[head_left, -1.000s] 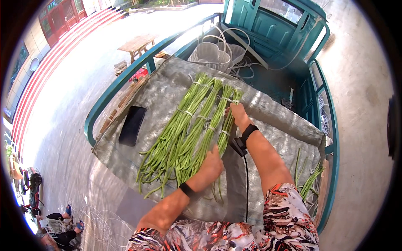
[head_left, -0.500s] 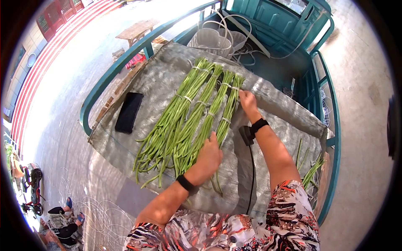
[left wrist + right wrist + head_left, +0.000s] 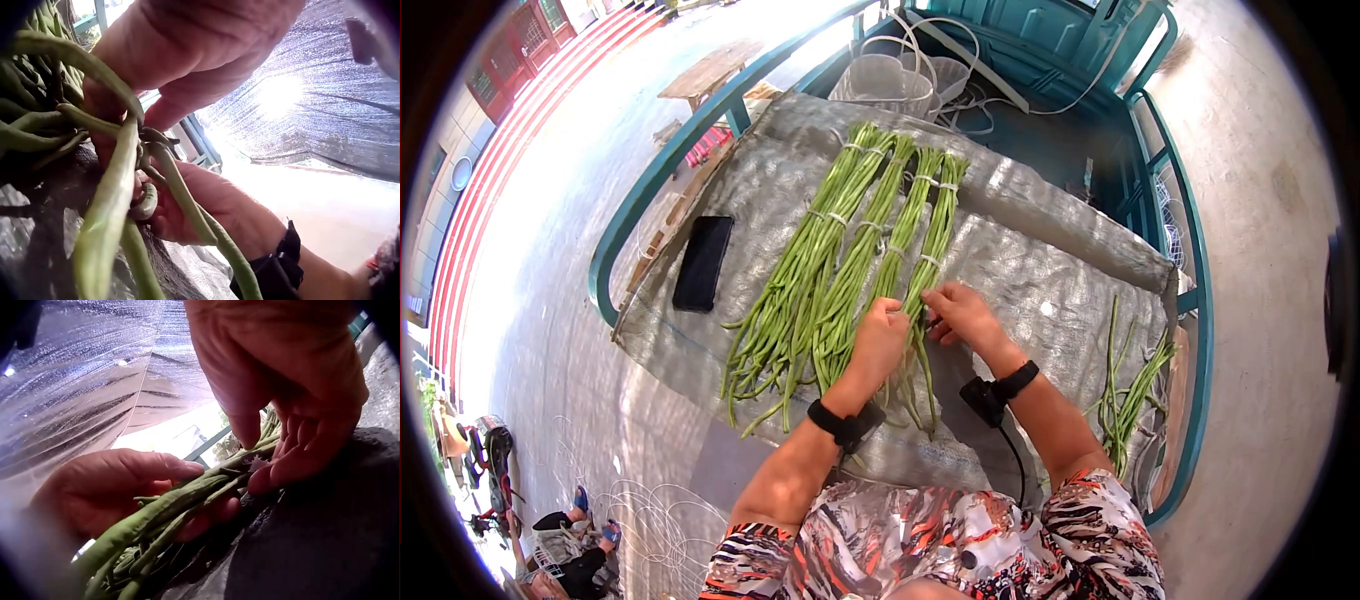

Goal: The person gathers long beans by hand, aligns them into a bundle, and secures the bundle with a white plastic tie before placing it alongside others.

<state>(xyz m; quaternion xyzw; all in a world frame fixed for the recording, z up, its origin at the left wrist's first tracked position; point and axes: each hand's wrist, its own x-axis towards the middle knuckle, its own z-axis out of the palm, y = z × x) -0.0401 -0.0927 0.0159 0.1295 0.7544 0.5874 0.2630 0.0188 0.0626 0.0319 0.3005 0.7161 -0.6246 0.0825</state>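
Note:
Several bundles of long green beans (image 3: 800,265), bound with whitish ties, lie side by side on a grey woven sheet (image 3: 1040,280). My left hand (image 3: 880,345) holds the lower part of the rightmost bundle (image 3: 938,225); in the right wrist view its thumb lies along the top of the beans (image 3: 169,509), fingers beneath. Just to the right, my right hand (image 3: 967,318) pinches the same bundle between thumb and curled fingers. A small whitish scrap (image 3: 256,464) shows at its fingertips. Loose bean ends (image 3: 106,219) hang below both hands in the left wrist view.
A black phone (image 3: 702,263) lies left of the bundles. Loose long beans (image 3: 1135,395) lie at the right edge. White baskets (image 3: 880,88) stand in the teal truck bed behind, and teal rails (image 3: 640,185) run along both sides. A person (image 3: 580,550) sits at lower left.
My right hand has come down from the bundle's upper tie to its lower part, beside the left hand. My left hand has shifted slightly and now grips the bean stems there.

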